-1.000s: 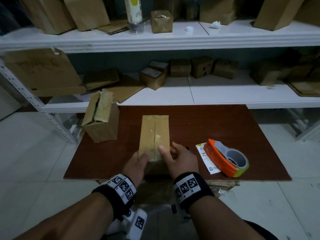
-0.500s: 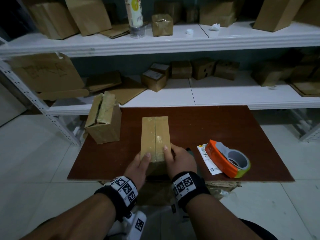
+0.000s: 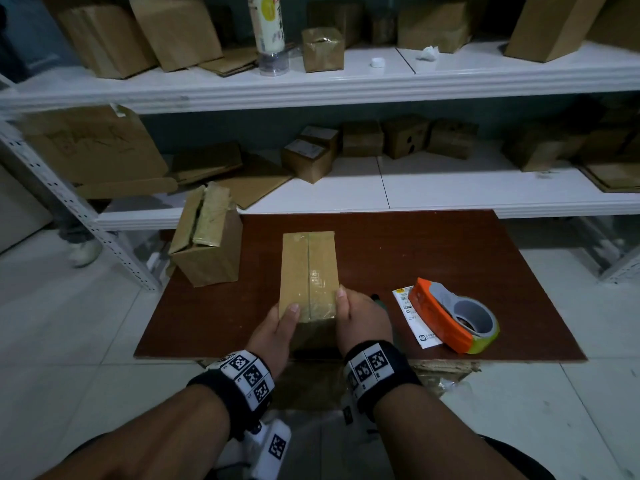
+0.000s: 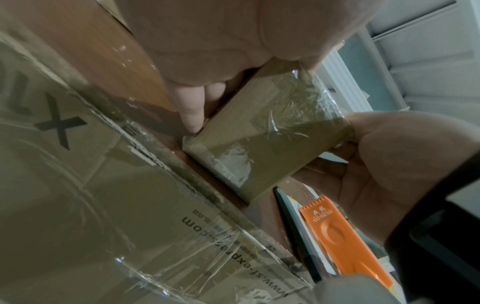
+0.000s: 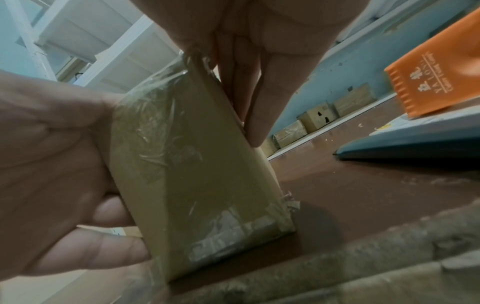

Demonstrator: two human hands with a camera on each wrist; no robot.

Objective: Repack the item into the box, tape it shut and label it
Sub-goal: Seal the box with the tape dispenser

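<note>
- Box (image 3: 309, 271): you hold the long cardboard box at its near end, between both hands. It lies on the brown table (image 3: 433, 251), near the front edge, with its long side pointing away from you.
- Clear tape runs along the middle seam of the top and comes down over the near end face, where it looks wrinkled in both wrist views.
- Your left hand (image 3: 275, 329) grasps the left side of the box: the thumb lies on the top face, and the fingers (image 4: 191, 107) are down along the left wall.
- Your right hand (image 3: 360, 322) grasps the right side in the same way: the thumb is on the top edge, and the fingers (image 5: 249, 86) lie straight down on the right wall, close together.
- Tape dispenser (image 3: 453, 318): the orange one lies on the table at your right, apart from your right hand. It sits partly on a white label (image 3: 410, 315).
- A dark pen (image 4: 296, 224) lies between the box and the label; only its tip shows past your right hand in the head view.
- A second cardboard box (image 3: 207, 240) stands at the far left corner of the table, with its top flaps a little open.
- White shelves (image 3: 450, 199) behind the table carry more small boxes and flat cardboard.
- Under the front edge of the table there is printed cardboard covered by clear film (image 4: 109, 205).
</note>
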